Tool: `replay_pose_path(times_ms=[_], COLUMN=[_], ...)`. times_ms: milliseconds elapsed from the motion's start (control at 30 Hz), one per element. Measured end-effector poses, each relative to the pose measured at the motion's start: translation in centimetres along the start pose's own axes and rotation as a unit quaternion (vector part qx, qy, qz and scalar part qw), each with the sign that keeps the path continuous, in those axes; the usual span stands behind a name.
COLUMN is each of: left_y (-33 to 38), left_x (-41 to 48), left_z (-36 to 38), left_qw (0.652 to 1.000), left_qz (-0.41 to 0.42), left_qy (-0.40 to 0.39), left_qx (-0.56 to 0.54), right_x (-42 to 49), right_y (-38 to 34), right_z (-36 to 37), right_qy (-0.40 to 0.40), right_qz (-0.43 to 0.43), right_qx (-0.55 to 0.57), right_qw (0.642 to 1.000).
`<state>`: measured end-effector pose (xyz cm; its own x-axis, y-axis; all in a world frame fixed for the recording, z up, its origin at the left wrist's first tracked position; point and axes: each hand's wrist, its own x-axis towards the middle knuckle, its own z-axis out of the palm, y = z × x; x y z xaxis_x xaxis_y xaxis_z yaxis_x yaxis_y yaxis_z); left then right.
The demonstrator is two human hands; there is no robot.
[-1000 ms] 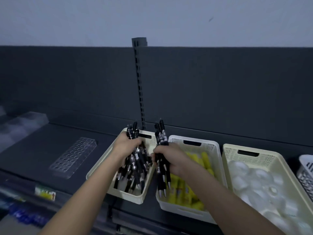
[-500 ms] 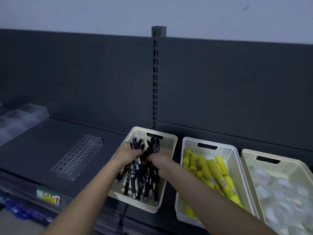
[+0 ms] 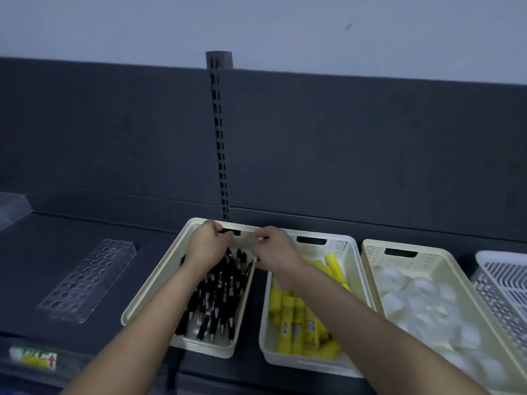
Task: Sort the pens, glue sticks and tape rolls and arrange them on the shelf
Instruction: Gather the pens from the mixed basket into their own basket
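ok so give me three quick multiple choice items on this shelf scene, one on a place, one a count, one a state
1. Where does the clear plastic holed rack lie?
A. left of the cream plastic basket holding the black pens
B. between the two right-hand baskets
C. on top of the pens

2. How many baskets show on the dark shelf?
A. two
B. four
C. six

3. What do the rack's holes hold?
A. a pen in each
B. glue sticks
C. nothing

Key:
1 A: the rack lies flat on the shelf, left of that basket.
2 B: the pen basket, a white basket of yellow glue sticks, a cream basket of white tape rolls, and a pale lattice basket at the right edge.
3 C: every hole shows through to the shelf.
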<state>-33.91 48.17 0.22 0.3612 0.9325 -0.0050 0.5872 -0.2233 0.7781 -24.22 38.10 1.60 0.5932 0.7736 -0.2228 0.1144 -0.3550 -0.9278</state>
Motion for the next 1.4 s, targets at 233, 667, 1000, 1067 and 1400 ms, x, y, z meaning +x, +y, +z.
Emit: replay_pose_path(times_ms=[233,667,1000,1067,1400], left_y=[6.9,19.8,26.6,27.3,26.3], left_x=[-3.9,-15.3,-23.3,-23.9,-24.4], left_z=[6.3,22.6,33.9,35.6,37.6], left_qw=[0.987,0.917,0.89,0.89,0.89], left_qz=[0.15,0.342,0.375,0.37,0.365], left_qy=[-0.05,-0.188,-0.248,-0.251,-0.232], left_qx=[0.012,0.084,0.081,0.086,0.145], right_x=[-3.5,-10.8,-13.3,-12.9,-10.5], right_y=[2.3,13.5,23.7,25.0,25.7], right_z=[-11.4,-34.2,-49.1,-50.0,-48.2], right_qy=[0.087,0.24,0.255,0.231,0.164], right_qz=[-0.026,0.021,0.178,0.194,0.207], right_qx=[-0.001,-0.211,-0.331,-0.355,-0.345], right_qw=[0.996,0.947,0.891,0.885,0.901])
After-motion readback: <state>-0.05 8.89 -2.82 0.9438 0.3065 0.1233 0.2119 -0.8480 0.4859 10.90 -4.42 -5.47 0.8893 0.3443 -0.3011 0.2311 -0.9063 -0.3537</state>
